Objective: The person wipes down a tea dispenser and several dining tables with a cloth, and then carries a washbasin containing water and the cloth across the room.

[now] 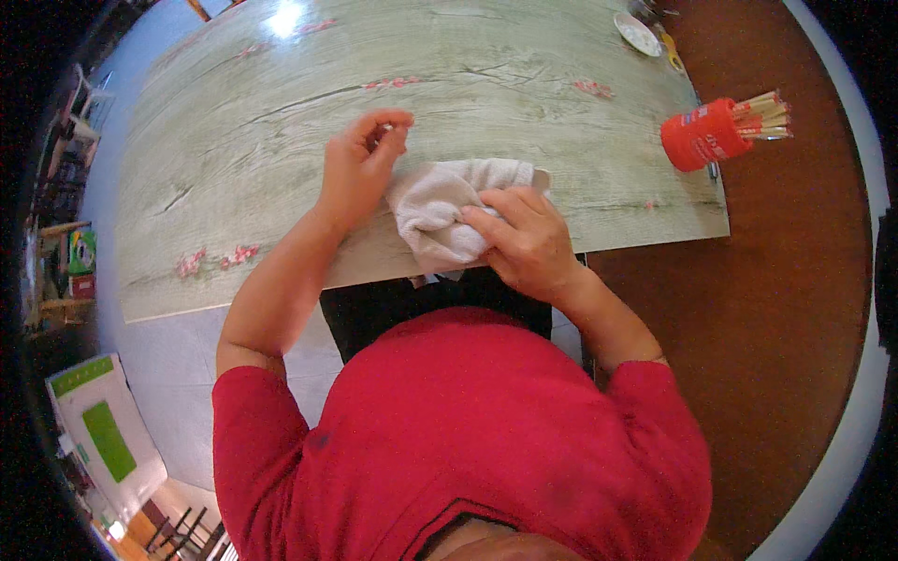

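A crumpled off-white cloth [440,210] lies bunched at the near edge of the table, part of it hanging toward the edge. My right hand [528,238] grips its right side, with thumb and fingers pressed into the folds. Just left of the cloth, my left hand [367,159] is over the tabletop, apart from the cloth. Its fingers are curled toward the thumb in a loose pinch; whether anything small sits between them cannot be made out.
The pale green, wood-patterned table [281,178] has printed red flowers. At its right edge a red cup of wrapped chopsticks [702,136] lies on its side or leans outward. A white dish [638,35] and a yellow-handled tool [671,49] are at the far right corner.
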A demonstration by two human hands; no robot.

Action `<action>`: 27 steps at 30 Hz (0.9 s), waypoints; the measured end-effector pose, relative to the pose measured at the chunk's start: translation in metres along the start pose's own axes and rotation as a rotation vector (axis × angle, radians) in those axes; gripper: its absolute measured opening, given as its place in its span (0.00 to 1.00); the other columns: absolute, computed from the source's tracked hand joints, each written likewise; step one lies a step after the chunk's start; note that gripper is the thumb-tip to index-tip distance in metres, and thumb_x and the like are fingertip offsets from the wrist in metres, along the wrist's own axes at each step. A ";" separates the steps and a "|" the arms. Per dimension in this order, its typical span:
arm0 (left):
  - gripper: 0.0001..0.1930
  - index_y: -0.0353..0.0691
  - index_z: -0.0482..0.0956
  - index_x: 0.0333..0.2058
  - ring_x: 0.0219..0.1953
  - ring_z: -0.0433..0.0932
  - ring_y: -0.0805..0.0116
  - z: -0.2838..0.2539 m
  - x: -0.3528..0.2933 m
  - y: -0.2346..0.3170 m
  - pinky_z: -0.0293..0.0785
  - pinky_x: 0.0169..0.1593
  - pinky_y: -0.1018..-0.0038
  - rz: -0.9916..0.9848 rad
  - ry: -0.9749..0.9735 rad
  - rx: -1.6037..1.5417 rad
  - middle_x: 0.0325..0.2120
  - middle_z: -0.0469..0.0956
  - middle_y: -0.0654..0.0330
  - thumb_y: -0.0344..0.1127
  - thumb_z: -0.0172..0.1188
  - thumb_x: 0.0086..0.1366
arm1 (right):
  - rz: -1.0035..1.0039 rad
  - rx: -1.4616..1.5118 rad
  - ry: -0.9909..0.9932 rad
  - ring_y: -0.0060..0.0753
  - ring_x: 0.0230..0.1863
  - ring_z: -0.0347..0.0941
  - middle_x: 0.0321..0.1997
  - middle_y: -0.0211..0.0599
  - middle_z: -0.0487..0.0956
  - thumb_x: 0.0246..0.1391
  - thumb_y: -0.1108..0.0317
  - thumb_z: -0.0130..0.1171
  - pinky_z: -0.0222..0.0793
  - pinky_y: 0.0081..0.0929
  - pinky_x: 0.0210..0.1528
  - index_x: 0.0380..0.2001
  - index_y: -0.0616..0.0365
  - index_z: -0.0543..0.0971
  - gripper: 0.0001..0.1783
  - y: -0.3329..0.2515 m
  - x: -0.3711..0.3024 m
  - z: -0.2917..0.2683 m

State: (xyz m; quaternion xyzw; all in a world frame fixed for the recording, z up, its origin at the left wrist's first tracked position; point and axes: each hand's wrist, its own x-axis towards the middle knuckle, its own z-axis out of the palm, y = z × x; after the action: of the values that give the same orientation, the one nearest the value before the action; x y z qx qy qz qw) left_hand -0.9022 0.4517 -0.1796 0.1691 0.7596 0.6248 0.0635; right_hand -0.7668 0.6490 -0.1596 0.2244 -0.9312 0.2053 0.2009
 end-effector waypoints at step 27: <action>0.10 0.43 0.80 0.35 0.41 0.76 0.60 -0.154 -0.125 -0.044 0.73 0.44 0.66 0.113 0.818 1.013 0.38 0.79 0.61 0.35 0.63 0.52 | 0.267 0.168 -0.070 0.60 0.38 0.74 0.34 0.57 0.78 0.49 0.48 0.56 0.68 0.50 0.40 0.36 0.61 0.75 0.25 0.031 0.189 0.120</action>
State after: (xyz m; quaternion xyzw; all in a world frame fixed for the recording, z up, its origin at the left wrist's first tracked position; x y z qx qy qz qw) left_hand -0.8403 0.2592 -0.2039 -0.0337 0.9127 0.2058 -0.3514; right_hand -0.9707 0.5540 -0.1810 0.1215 -0.9387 0.2996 0.1196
